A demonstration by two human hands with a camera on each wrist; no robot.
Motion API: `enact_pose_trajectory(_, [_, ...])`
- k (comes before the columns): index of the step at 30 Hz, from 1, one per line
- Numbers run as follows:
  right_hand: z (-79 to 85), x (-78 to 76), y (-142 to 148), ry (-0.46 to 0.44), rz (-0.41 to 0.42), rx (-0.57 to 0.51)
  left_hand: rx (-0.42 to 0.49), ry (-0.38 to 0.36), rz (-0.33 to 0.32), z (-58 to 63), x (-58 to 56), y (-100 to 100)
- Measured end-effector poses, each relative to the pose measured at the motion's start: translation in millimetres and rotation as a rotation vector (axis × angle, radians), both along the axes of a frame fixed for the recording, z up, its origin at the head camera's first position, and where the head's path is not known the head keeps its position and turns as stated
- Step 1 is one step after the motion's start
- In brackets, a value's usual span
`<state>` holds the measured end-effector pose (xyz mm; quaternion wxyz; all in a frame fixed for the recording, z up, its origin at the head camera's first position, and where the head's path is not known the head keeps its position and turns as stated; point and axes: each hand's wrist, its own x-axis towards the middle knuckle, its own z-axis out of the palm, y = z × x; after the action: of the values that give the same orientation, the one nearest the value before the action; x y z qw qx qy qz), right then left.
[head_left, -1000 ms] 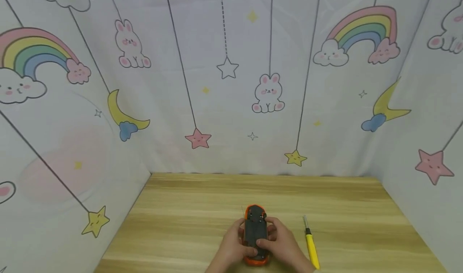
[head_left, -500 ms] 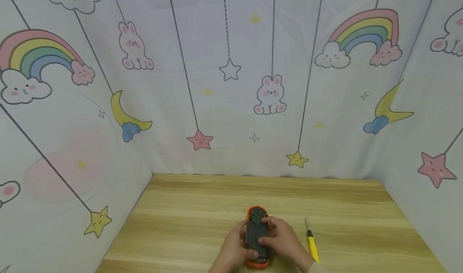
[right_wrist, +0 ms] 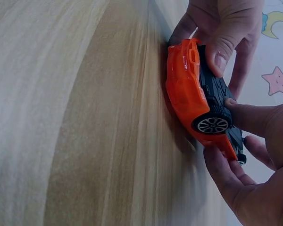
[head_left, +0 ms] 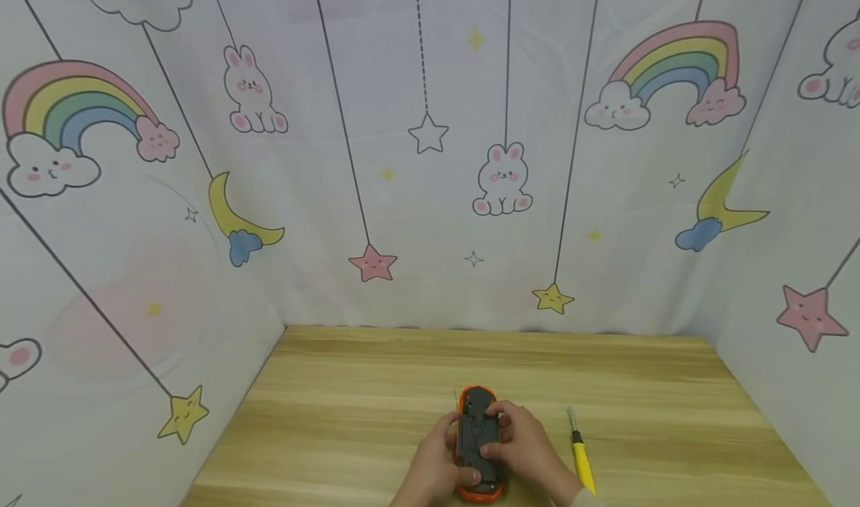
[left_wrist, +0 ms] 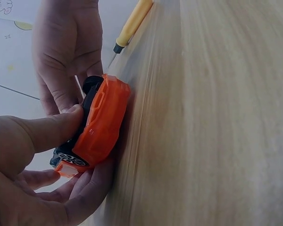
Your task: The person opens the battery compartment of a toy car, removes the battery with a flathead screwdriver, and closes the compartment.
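Note:
An orange toy car (head_left: 470, 436) is upside down low over the table, its black underside facing up. At the near end my left hand (head_left: 433, 462) grips it, thumb on the underside and fingers along the side. My right hand (head_left: 531, 443) holds the right side, its thumb pressed on the middle of the underside and the index finger bent over the far part. Both wrist views show the orange body (left_wrist: 104, 122) close to the wood and a black wheel with a silver rim (right_wrist: 213, 124). The right fingers hide part of the underside in the head view.
Right of the hands, a yellow-handled screwdriver (head_left: 583, 466) lies on the wooden table (head_left: 336, 402), its metal shaft pointing away. A white cloth with printed rainbows, rabbits and stars (head_left: 430, 216) encloses the back and both sides.
The right index finger has shifted inward from the car's edge onto its far underside, covering a wheel. Both hands keep their grip. The head view has shifted slightly.

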<state>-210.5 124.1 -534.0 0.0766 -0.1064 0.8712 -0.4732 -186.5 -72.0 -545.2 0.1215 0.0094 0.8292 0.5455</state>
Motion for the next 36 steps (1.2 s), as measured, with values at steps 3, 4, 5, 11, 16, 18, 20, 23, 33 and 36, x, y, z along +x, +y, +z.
enact_pose_trajectory(3, [1.4,2.4,-1.5,0.051,-0.03,0.034,0.002,-0.007,0.0,-0.7,0.4,-0.9])
enact_pose_trajectory(4, [1.9,3.1,-2.1,0.07,-0.042,0.049,0.003,-0.009,0.0,-0.8,0.6,-1.2])
enact_pose_trajectory(5, [2.5,3.7,-2.5,0.086,-0.051,0.058,0.002,-0.01,0.001,-0.4,0.9,-1.4])
enact_pose_trajectory(11, [3.8,3.5,-2.2,0.135,-0.053,0.0,0.007,-0.007,0.009,0.4,3.5,-2.1])
enact_pose_trajectory(16, [4.4,-1.3,0.7,0.125,-0.095,-0.073,0.012,0.009,0.015,1.5,5.2,-1.9])
enact_pose_trajectory(18, [4.5,-3.1,1.7,0.123,-0.128,-0.09,0.024,0.025,0.014,1.6,6.0,-2.0])
enact_pose_trajectory(20, [4.4,-4.2,2.8,0.119,-0.156,-0.105,0.034,0.034,0.013,1.6,6.7,-1.9])
enact_pose_trajectory(23, [4.7,-4.9,6.1,0.108,-0.191,-0.125,0.041,0.032,0.017,1.6,7.4,-1.4])
enact_pose_trajectory(33, [8.5,-3.1,30.3,0.072,-0.273,-0.174,0.035,0.011,0.033,2.4,9.4,-2.1])
enact_pose_trajectory(36, [7.7,-5.3,39.1,0.067,-0.289,-0.154,0.044,-0.003,0.036,2.8,8.6,-1.6])
